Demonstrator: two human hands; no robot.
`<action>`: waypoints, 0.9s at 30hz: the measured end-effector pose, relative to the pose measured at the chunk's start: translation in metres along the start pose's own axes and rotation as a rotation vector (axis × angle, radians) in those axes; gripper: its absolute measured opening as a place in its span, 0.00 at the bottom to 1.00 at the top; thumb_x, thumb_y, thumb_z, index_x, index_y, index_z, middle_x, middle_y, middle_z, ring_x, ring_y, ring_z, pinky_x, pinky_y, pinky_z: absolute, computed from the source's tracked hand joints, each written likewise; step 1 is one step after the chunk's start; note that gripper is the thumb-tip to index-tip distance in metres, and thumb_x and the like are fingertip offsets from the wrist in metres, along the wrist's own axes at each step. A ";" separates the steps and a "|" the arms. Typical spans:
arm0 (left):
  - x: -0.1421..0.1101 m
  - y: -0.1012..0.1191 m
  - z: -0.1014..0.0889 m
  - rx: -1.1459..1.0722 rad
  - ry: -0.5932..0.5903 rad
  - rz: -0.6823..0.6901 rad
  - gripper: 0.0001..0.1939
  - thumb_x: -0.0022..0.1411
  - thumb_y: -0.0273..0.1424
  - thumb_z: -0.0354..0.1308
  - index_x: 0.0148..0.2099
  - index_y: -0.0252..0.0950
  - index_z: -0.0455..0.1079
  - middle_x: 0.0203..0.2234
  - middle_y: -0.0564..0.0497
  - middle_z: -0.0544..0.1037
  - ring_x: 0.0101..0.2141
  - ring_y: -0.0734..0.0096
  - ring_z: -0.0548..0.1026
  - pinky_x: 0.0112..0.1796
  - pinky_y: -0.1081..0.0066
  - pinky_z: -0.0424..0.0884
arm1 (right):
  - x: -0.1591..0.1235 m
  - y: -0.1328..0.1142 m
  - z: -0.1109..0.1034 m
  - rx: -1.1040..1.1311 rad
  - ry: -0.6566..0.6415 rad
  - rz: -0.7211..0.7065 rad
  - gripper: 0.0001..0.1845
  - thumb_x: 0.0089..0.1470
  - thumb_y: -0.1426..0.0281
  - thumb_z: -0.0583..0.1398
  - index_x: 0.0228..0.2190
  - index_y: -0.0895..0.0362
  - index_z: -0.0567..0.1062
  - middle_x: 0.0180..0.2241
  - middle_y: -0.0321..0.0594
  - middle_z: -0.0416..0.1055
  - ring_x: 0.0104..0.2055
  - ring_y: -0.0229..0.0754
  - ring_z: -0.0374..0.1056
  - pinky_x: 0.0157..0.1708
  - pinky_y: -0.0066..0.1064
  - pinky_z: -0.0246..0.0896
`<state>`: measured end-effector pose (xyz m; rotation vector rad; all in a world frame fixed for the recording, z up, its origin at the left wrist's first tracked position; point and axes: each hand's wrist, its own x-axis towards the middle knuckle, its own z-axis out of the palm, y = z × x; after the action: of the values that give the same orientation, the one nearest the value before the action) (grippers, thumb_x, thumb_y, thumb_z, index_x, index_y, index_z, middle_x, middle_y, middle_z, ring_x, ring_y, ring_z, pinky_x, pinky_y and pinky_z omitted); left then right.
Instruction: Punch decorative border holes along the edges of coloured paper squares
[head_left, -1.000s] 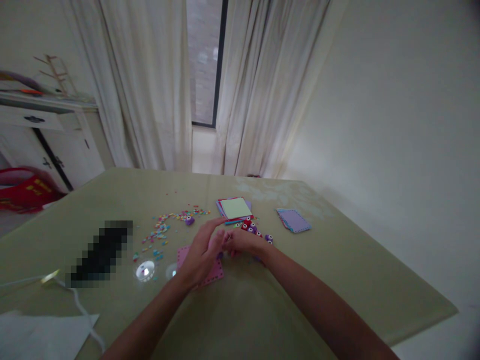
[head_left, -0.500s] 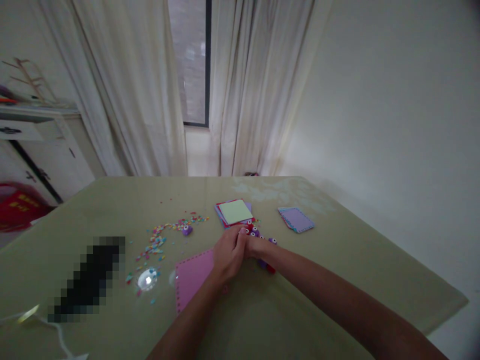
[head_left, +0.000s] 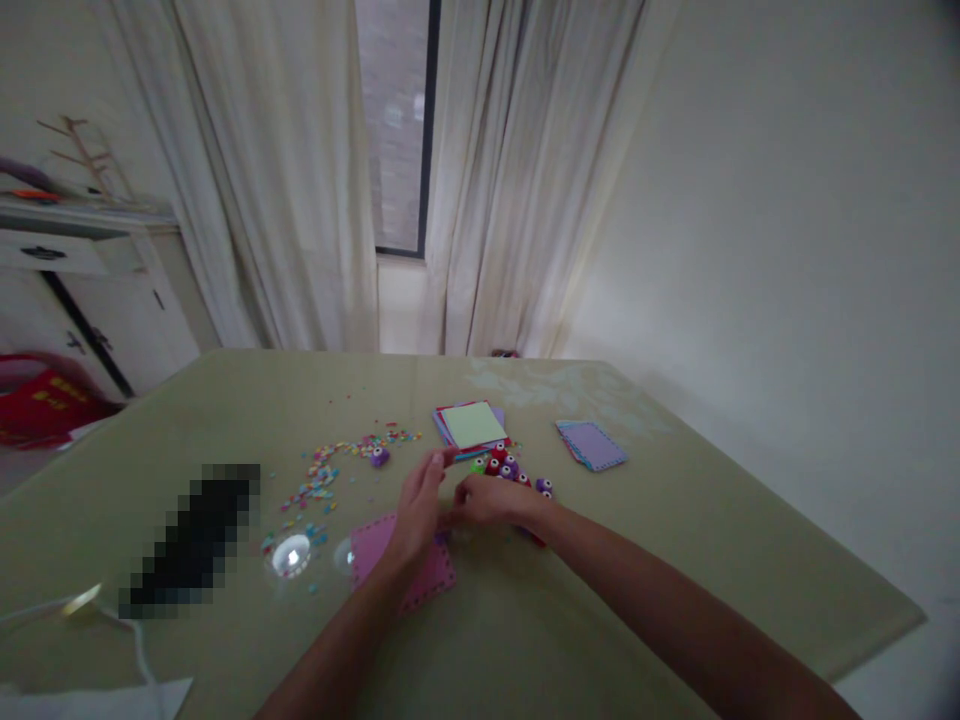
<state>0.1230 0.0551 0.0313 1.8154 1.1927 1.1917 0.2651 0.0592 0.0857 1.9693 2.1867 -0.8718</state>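
My left hand is over the far part of a pink square sheet with a dotted border, its fingers stretched out. Close beside it, my right hand has its fingers curled in near the sheet's far right edge; whatever may be between them is hidden. A bit of purple shows under the hands. Just beyond the right hand lies a cluster of red, purple and green balls with googly eyes, partly covered by that hand and wrist. One purple eyed ball sits apart to the left.
Small colourful pieces are scattered left of the sheet. Behind the hands lies a stack of coloured sheets, pale green on top; another stack, purple on top, is farther right. A pixelated dark patch and white cable are at left.
My hands, previously together near the eyed balls, have come apart and moved nearer and left, over the pink sheet. Left fingers have straightened. A green eyed ball now shows. The view has shifted slightly.
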 end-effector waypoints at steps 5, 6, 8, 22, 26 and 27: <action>-0.047 -0.029 -0.060 0.235 -0.139 0.080 0.23 0.72 0.46 0.55 0.60 0.41 0.79 0.59 0.41 0.81 0.60 0.45 0.76 0.63 0.42 0.67 | 0.001 0.001 -0.007 -0.061 -0.073 -0.049 0.23 0.58 0.48 0.70 0.35 0.57 0.83 0.30 0.36 0.80 0.31 0.41 0.73 0.27 0.28 0.59; -0.056 -0.033 -0.069 0.289 -0.183 0.103 0.25 0.68 0.46 0.60 0.62 0.42 0.78 0.62 0.41 0.79 0.63 0.41 0.73 0.65 0.38 0.63 | 0.002 0.002 -0.010 -0.076 -0.070 -0.060 0.21 0.57 0.49 0.71 0.33 0.56 0.83 0.29 0.35 0.80 0.31 0.41 0.73 0.26 0.28 0.57; -0.069 -0.039 -0.079 0.382 -0.254 0.137 0.30 0.65 0.44 0.65 0.66 0.43 0.76 0.67 0.41 0.74 0.67 0.38 0.69 0.67 0.35 0.57 | 0.003 0.002 -0.020 -0.118 -0.045 -0.077 0.18 0.53 0.54 0.74 0.30 0.56 0.83 0.28 0.36 0.80 0.31 0.42 0.73 0.27 0.27 0.57; -0.077 -0.034 -0.086 0.587 -0.389 0.318 0.34 0.70 0.48 0.63 0.72 0.40 0.69 0.67 0.40 0.74 0.63 0.43 0.72 0.64 0.44 0.65 | 0.064 -0.078 0.029 -0.216 0.377 -0.513 0.28 0.72 0.78 0.52 0.68 0.52 0.69 0.71 0.40 0.66 0.70 0.43 0.62 0.68 0.33 0.57; -0.079 -0.037 -0.090 0.574 -0.372 0.362 0.37 0.68 0.51 0.64 0.73 0.42 0.67 0.66 0.41 0.75 0.62 0.43 0.73 0.62 0.46 0.68 | 0.058 -0.063 0.033 -0.220 0.437 -0.437 0.18 0.72 0.76 0.54 0.56 0.55 0.78 0.57 0.47 0.77 0.61 0.47 0.69 0.63 0.36 0.63; -0.080 -0.037 -0.090 0.573 -0.368 0.361 0.37 0.67 0.50 0.65 0.73 0.42 0.67 0.66 0.41 0.75 0.62 0.43 0.73 0.62 0.47 0.69 | 0.050 -0.055 0.035 -0.222 0.448 -0.409 0.16 0.72 0.75 0.55 0.53 0.56 0.80 0.54 0.48 0.78 0.59 0.48 0.70 0.61 0.37 0.65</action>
<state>0.0132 -0.0015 0.0064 2.6294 1.0828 0.6674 0.1940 0.0876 0.0554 1.7704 2.8500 -0.1954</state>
